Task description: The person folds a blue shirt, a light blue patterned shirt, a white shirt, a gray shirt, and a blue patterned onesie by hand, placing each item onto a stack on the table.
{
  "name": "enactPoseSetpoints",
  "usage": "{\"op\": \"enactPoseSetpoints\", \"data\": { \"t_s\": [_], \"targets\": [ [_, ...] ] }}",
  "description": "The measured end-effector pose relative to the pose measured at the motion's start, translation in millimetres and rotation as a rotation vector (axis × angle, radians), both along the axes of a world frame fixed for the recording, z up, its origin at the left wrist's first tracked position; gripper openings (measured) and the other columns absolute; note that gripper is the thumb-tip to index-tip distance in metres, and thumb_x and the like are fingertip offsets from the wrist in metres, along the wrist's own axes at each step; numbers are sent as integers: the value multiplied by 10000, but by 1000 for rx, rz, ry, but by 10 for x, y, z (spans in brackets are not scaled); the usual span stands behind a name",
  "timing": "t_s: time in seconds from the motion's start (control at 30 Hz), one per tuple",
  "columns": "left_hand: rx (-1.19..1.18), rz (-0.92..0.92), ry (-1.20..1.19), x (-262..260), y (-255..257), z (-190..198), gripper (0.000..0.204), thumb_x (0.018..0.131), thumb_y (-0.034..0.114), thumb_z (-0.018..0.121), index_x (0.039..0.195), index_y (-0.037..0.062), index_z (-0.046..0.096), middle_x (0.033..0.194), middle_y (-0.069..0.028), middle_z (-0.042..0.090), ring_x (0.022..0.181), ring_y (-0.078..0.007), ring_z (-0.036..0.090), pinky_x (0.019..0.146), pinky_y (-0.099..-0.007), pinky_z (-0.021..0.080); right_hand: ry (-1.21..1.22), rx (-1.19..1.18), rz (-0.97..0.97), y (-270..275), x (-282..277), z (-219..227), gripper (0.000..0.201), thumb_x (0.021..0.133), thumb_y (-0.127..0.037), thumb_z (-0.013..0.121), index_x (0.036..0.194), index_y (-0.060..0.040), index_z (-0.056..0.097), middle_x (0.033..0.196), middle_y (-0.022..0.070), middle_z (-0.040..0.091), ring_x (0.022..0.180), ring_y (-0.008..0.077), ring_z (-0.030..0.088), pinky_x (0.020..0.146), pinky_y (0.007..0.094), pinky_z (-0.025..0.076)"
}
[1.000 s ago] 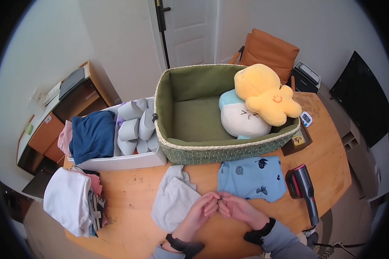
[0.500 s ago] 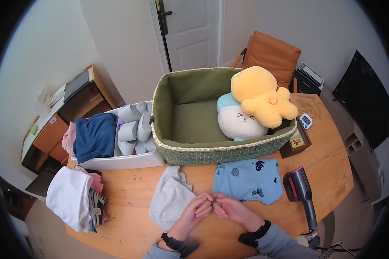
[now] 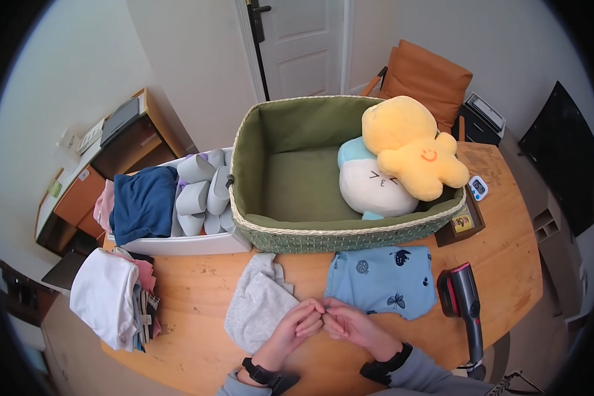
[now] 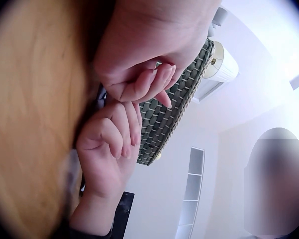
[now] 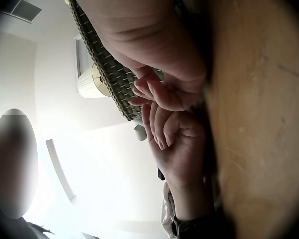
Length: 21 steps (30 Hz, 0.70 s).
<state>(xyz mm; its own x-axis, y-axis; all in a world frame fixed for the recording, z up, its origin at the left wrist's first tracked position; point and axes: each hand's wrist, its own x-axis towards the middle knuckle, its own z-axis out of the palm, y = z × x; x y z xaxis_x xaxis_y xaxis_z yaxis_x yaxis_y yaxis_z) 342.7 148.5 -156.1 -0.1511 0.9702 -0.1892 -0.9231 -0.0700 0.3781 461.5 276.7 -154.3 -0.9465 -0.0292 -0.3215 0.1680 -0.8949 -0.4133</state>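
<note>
My left hand (image 3: 299,326) and right hand (image 3: 354,326) meet fingertip to fingertip above the table's front part, fingers loosely curled. Neither wrist view shows a thing held in the left hand (image 4: 149,50) or the right hand (image 5: 149,45). A crumpled light grey garment (image 3: 254,315) lies beside the left hand, its edge partly behind the fingers. Just beyond the right hand is a folded blue cloth (image 3: 375,274) with dark fruit and butterfly prints. Further right lies a black and red handheld garment steamer (image 3: 467,300).
Behind stands a green woven basket (image 3: 350,241) with a yellow plush toy (image 3: 419,152) and a white-and-blue plush toy (image 3: 373,185). Left of it, a white box (image 3: 185,247) holds a navy garment (image 3: 145,201) and several grey slippers (image 3: 195,198). Folded clothes (image 3: 102,297) are stacked front left.
The head view shifts slightly. Both hands stay together in nearly the same place and pose; the garments, basket and steamer have not moved on the table.
</note>
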Motion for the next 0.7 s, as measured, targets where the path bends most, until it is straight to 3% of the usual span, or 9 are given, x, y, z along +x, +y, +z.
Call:
{"op": "enactPoseSetpoints", "data": {
  "t_s": [0.4,0.47,0.7],
  "targets": [
    [-24,-10,65,19,-1,-33,219,996,175,364,976,39,534,514,66,301,431,-38,279,447,-193,229,-8,55,-34,-59,9,-75,152,977,-188,391,1050,-87,478,522,4,433,417,107,389,432,232,301],
    [-14,-20,82,12,9,-34,216,996,179,367,979,44,536,513,67,299,431,-38,278,447,-194,227,78,55,-29,-52,8,-138,241,982,-185,370,1152,-53,478,560,-6,453,445,76,426,433,202,335],
    [29,-26,93,16,18,-53,210,995,186,378,987,54,541,513,66,288,436,-37,282,447,-193,227,119,54,-27,-58,12,-167,190,978,-177,381,1096,-91,503,546,-4,471,428,84,435,420,210,342]
  ]
}}
